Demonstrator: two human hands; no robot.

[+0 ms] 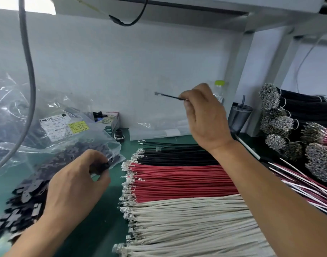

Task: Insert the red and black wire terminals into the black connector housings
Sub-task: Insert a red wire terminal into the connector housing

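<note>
Two hands work above a green mat (96, 229). The right hand (205, 115), raised, pinches a single black wire (171, 96) whose metal terminal (156, 93) points left in mid-air. The left hand (75, 186), low beside a heap of black connector housings (25, 199), pinches one black housing (101, 166). Black wires (177, 154), red wires (181, 180) and white wires (192, 225) lie flat in rows between the forearms.

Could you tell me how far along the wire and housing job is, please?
No finished assembly shows. The right hand holds up one black wire; the left hand pinches a black housing. Rows of black wires and red wires remain.
</note>
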